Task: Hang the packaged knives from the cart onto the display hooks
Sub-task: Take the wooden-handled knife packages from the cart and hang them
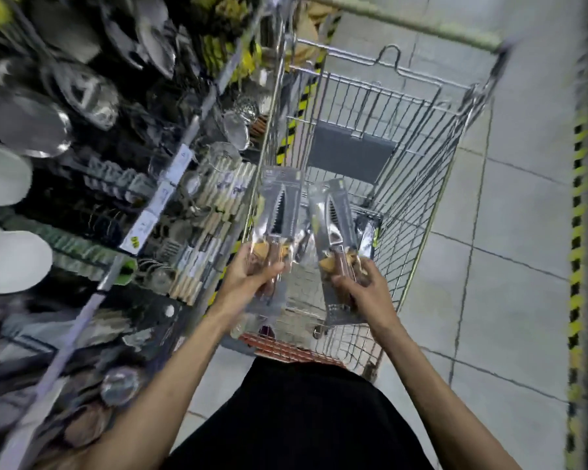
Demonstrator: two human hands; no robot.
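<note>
Two knife packs are held over the cart (431, 184). The left hand (252, 274) grips the left pack (280, 212) at its handle end and the right hand (364, 286) grips the right pack (336, 222), fingers curled round each. Keep the card tops leading and swing left toward the display shelving (184, 184), lifting clear of the cart's near wire side. There is open floor (506, 266) to the right.

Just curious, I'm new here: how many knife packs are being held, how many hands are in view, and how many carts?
Knife packs held: 2 (left pack, right pack)
Hands: 2 (left hand, right hand)
Shopping cart: 1
Total: 5
</note>
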